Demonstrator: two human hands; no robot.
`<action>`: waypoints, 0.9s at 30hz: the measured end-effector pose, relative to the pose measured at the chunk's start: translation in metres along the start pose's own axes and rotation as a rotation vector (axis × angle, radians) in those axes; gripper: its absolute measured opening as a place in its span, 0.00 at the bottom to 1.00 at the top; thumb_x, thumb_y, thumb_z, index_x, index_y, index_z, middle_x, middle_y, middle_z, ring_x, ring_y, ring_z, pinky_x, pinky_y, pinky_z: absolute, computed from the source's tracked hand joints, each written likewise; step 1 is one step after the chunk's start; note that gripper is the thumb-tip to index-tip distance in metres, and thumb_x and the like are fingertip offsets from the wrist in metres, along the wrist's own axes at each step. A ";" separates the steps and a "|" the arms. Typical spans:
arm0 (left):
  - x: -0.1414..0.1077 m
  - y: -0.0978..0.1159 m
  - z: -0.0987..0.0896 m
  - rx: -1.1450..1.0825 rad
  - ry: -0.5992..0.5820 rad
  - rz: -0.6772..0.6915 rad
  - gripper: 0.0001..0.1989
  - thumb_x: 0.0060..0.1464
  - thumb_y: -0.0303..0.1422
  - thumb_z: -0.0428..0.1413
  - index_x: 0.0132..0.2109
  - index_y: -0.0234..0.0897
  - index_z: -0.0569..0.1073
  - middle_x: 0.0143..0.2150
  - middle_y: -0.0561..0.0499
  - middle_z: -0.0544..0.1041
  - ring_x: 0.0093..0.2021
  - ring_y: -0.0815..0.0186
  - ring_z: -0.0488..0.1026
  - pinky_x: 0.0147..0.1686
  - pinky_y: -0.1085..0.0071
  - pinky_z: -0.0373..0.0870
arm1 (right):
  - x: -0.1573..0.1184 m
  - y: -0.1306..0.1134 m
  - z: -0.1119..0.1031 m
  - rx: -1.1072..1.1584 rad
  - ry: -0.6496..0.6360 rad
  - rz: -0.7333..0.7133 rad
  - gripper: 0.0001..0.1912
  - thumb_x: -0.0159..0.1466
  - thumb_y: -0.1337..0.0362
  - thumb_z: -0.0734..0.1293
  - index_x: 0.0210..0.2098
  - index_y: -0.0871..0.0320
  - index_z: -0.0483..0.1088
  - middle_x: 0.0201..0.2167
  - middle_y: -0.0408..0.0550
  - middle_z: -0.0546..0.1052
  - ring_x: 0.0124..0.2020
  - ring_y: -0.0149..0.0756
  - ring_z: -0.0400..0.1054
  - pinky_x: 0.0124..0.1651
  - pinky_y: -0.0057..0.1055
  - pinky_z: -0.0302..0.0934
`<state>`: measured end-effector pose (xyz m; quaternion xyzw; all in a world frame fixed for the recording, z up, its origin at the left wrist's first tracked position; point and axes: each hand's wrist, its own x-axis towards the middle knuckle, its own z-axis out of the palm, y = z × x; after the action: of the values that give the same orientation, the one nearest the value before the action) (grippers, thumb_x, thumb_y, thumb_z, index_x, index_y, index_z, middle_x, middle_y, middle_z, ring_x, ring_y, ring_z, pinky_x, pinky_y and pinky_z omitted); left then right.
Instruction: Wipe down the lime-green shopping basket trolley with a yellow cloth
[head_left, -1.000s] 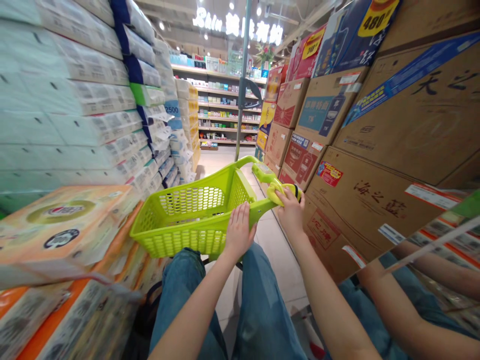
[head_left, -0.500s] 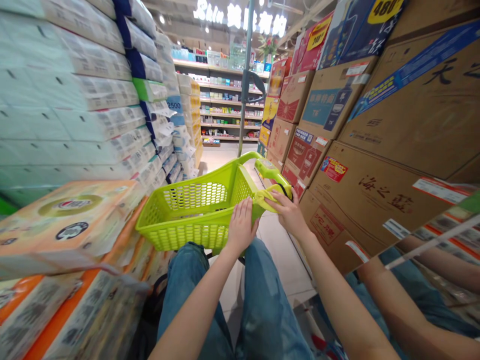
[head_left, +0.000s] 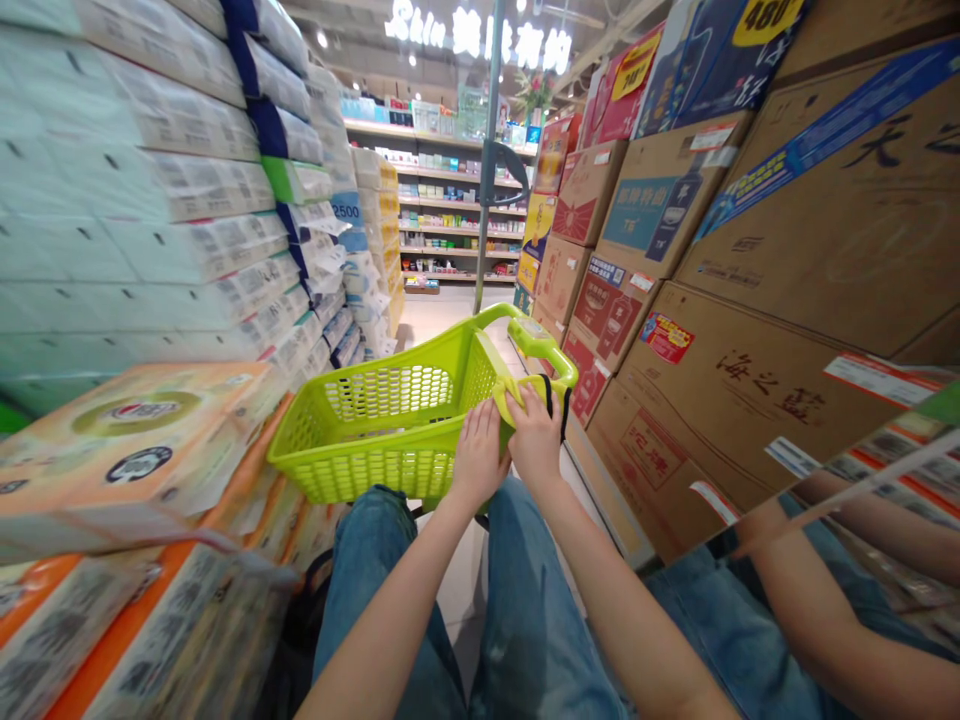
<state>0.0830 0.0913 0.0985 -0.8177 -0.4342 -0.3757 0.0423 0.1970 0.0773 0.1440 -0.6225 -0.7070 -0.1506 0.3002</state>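
2 hands (head_left: 480, 458) (head_left: 535, 440) on plastic basket (head_left: 360, 475) (latticed)

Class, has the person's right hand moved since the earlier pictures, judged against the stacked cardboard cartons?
Yes. The right hand has moved left in view, away from the stacked cardboard cartons, toward the left hand on the lime-green shopping basket.

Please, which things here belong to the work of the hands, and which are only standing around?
In use:
left hand on the rim of the green basket
right hand on its handle

Only standing around:
tissue packs
cardboard cartons
store shelves
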 end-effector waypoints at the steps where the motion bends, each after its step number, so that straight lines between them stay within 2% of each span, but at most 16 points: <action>1: 0.000 0.000 0.000 -0.002 0.003 0.000 0.33 0.59 0.33 0.50 0.68 0.25 0.52 0.67 0.33 0.62 0.69 0.49 0.56 0.67 0.49 0.54 | -0.002 0.002 0.000 -0.002 -0.005 -0.031 0.31 0.59 0.78 0.59 0.60 0.54 0.68 0.64 0.52 0.68 0.67 0.40 0.56 0.71 0.49 0.35; 5: 0.000 0.000 -0.001 -0.018 0.022 0.003 0.32 0.63 0.35 0.48 0.69 0.29 0.50 0.68 0.35 0.61 0.69 0.51 0.56 0.67 0.50 0.55 | 0.000 0.038 -0.015 -0.042 -0.028 -0.155 0.34 0.59 0.79 0.58 0.62 0.50 0.66 0.65 0.50 0.66 0.68 0.38 0.55 0.71 0.51 0.33; 8: 0.001 0.001 0.000 -0.025 0.025 0.000 0.33 0.63 0.35 0.48 0.70 0.30 0.48 0.69 0.37 0.60 0.69 0.52 0.55 0.67 0.51 0.55 | 0.010 0.072 -0.031 -0.093 0.014 -0.045 0.34 0.58 0.78 0.57 0.61 0.51 0.66 0.64 0.51 0.67 0.67 0.40 0.56 0.70 0.54 0.36; 11: 0.002 0.002 0.001 -0.026 0.026 -0.013 0.34 0.62 0.35 0.49 0.70 0.31 0.47 0.69 0.38 0.59 0.69 0.53 0.55 0.67 0.50 0.54 | 0.018 0.086 -0.036 -0.089 0.055 0.066 0.34 0.58 0.77 0.58 0.61 0.51 0.66 0.64 0.52 0.68 0.66 0.43 0.58 0.69 0.55 0.41; 13: 0.002 0.003 0.000 -0.021 0.026 -0.018 0.34 0.62 0.35 0.49 0.71 0.31 0.47 0.69 0.38 0.59 0.69 0.53 0.55 0.67 0.50 0.54 | 0.018 0.080 -0.031 -0.054 0.076 0.073 0.35 0.58 0.77 0.58 0.63 0.50 0.64 0.65 0.52 0.66 0.67 0.44 0.56 0.68 0.55 0.42; 15: 0.002 0.003 0.000 -0.017 0.025 -0.016 0.34 0.62 0.35 0.49 0.71 0.31 0.47 0.69 0.38 0.60 0.69 0.53 0.55 0.67 0.50 0.54 | 0.012 0.063 -0.022 -0.023 0.079 0.045 0.37 0.57 0.78 0.58 0.64 0.50 0.62 0.66 0.53 0.64 0.68 0.45 0.54 0.69 0.55 0.40; 20: 0.002 0.002 0.000 -0.018 0.021 -0.008 0.33 0.62 0.35 0.48 0.70 0.30 0.48 0.68 0.36 0.61 0.69 0.52 0.56 0.66 0.50 0.55 | -0.006 0.020 -0.008 -0.008 -0.013 -0.084 0.34 0.59 0.75 0.60 0.65 0.54 0.61 0.68 0.57 0.60 0.69 0.45 0.51 0.70 0.54 0.32; 23: 0.001 0.001 0.000 -0.023 0.015 -0.008 0.33 0.61 0.33 0.48 0.70 0.29 0.49 0.67 0.35 0.61 0.69 0.52 0.56 0.67 0.50 0.55 | -0.009 0.015 -0.013 -0.012 -0.036 -0.112 0.32 0.62 0.70 0.62 0.65 0.55 0.60 0.69 0.59 0.59 0.70 0.46 0.49 0.70 0.57 0.28; 27: 0.002 0.002 0.000 -0.028 0.021 -0.011 0.32 0.61 0.33 0.48 0.69 0.30 0.50 0.68 0.35 0.61 0.69 0.52 0.55 0.66 0.50 0.55 | -0.006 0.026 -0.024 0.048 -0.061 -0.147 0.24 0.68 0.60 0.60 0.63 0.53 0.62 0.68 0.56 0.60 0.69 0.46 0.51 0.69 0.60 0.27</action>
<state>0.0856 0.0910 0.0999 -0.8118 -0.4328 -0.3905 0.0336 0.2279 0.0630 0.1548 -0.5659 -0.7629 -0.1360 0.2816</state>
